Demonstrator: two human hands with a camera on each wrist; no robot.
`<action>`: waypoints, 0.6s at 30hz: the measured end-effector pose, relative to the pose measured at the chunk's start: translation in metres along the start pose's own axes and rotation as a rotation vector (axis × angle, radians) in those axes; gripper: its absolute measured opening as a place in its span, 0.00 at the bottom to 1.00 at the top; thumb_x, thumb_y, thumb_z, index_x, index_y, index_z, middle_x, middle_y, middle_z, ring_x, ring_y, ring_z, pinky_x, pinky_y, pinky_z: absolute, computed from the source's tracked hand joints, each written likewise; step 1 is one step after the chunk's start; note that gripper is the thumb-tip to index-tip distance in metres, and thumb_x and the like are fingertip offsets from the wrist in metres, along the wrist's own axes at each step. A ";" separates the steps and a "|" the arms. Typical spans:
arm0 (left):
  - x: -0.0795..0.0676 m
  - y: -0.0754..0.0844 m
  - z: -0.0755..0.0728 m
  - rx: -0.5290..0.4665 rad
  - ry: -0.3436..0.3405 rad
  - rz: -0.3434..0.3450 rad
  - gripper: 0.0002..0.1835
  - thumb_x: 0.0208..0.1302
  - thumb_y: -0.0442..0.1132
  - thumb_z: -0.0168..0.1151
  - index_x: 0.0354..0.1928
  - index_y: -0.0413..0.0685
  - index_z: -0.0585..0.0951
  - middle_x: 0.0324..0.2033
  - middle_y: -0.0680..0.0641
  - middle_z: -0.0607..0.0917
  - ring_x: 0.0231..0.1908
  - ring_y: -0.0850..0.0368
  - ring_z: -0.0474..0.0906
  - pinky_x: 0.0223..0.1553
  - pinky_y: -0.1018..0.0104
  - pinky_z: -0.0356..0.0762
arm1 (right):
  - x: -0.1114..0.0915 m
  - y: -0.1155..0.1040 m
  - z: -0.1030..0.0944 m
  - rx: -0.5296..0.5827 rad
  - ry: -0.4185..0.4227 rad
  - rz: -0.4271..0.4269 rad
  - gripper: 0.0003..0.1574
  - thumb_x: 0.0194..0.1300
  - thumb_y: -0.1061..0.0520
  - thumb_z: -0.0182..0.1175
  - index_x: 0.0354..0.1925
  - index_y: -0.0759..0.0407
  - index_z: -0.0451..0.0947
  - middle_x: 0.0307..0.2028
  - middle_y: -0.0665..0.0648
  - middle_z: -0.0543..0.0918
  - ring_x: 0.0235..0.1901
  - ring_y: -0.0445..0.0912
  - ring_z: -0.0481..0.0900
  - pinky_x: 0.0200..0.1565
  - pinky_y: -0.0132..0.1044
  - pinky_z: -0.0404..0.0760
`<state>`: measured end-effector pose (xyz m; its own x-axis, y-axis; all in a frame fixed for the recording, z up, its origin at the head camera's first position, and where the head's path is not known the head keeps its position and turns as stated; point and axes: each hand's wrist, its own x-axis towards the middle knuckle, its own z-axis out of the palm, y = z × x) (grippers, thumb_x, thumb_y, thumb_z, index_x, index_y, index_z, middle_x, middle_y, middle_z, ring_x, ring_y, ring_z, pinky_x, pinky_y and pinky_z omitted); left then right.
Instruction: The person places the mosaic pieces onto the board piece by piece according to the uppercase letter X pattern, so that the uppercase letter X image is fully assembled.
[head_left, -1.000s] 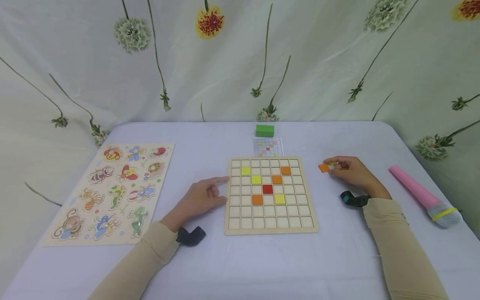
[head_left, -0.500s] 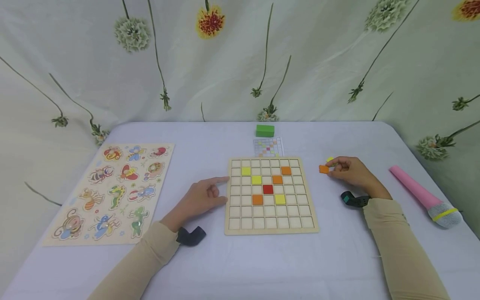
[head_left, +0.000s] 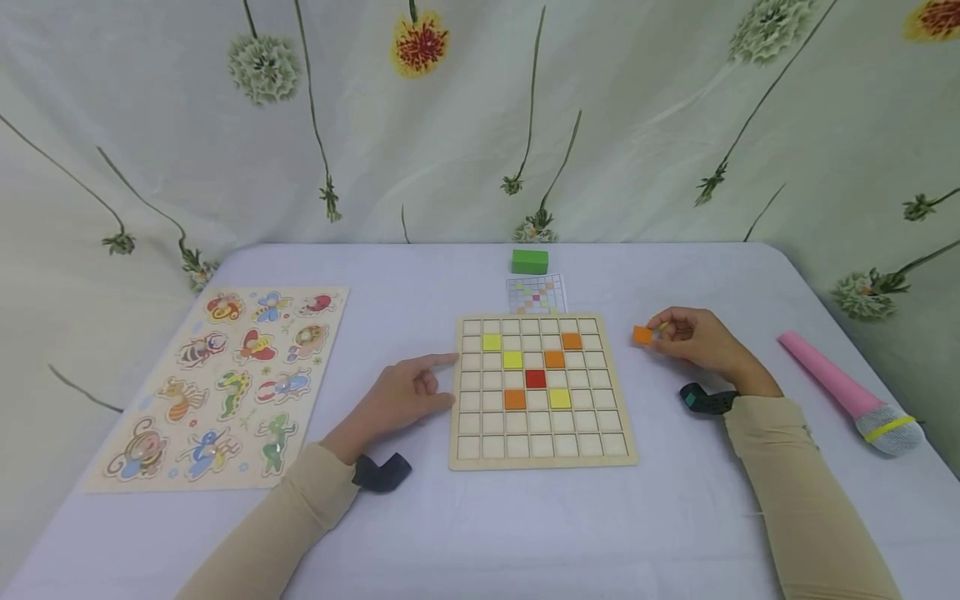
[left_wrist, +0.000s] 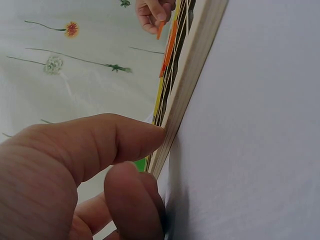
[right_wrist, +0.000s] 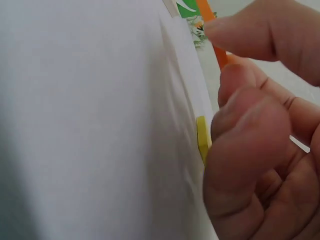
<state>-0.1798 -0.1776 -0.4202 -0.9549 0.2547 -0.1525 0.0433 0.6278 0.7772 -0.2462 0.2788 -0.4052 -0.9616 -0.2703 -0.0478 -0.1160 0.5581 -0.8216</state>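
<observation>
A wooden grid board (head_left: pixel 540 423) lies in the middle of the table, with several orange and yellow tiles and one red tile (head_left: pixel 536 379) in its squares. My left hand (head_left: pixel 401 396) rests at the board's left side, its index finger and thumb touching the edge; the left wrist view shows the thumb tip against the wood. To the right of the board, my right hand (head_left: pixel 697 342) pinches an orange tile (head_left: pixel 642 335) between thumb and fingers. A yellow tile (right_wrist: pixel 202 137) lies on the table by that hand, partly hidden behind its fingers.
Behind the board are a small printed pattern card (head_left: pixel 536 295) and a green block (head_left: pixel 530 262). An insect picture board (head_left: pixel 300 400) lies on the left. A pink toy microphone (head_left: pixel 847 387) is at the far right.
The orange tile, held in my right hand, has tipped up and shifted slightly left and up from beside the yellow tile. My left hand and the board have stayed in place.
</observation>
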 end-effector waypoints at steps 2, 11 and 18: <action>0.000 0.000 0.000 0.000 0.000 -0.002 0.34 0.66 0.36 0.74 0.74 0.44 0.79 0.29 0.49 0.80 0.23 0.56 0.74 0.30 0.65 0.72 | 0.000 -0.004 0.001 -0.003 -0.005 -0.006 0.20 0.67 0.69 0.66 0.56 0.76 0.78 0.32 0.53 0.80 0.24 0.40 0.73 0.27 0.33 0.75; 0.000 0.001 -0.001 0.019 -0.002 0.010 0.34 0.66 0.35 0.74 0.74 0.43 0.78 0.29 0.49 0.80 0.22 0.56 0.75 0.29 0.65 0.72 | 0.001 -0.020 0.004 0.001 -0.057 -0.006 0.19 0.70 0.67 0.67 0.57 0.73 0.78 0.39 0.59 0.87 0.29 0.42 0.78 0.28 0.37 0.81; -0.001 0.002 -0.001 0.018 0.000 0.000 0.34 0.67 0.36 0.73 0.75 0.43 0.77 0.29 0.49 0.80 0.22 0.56 0.75 0.30 0.64 0.72 | 0.001 -0.032 0.012 -0.012 -0.086 -0.052 0.19 0.70 0.67 0.68 0.56 0.73 0.79 0.41 0.60 0.89 0.32 0.43 0.81 0.29 0.38 0.82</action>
<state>-0.1794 -0.1772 -0.4186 -0.9548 0.2550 -0.1528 0.0487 0.6411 0.7659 -0.2408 0.2514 -0.3853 -0.9294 -0.3652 -0.0541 -0.1688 0.5507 -0.8174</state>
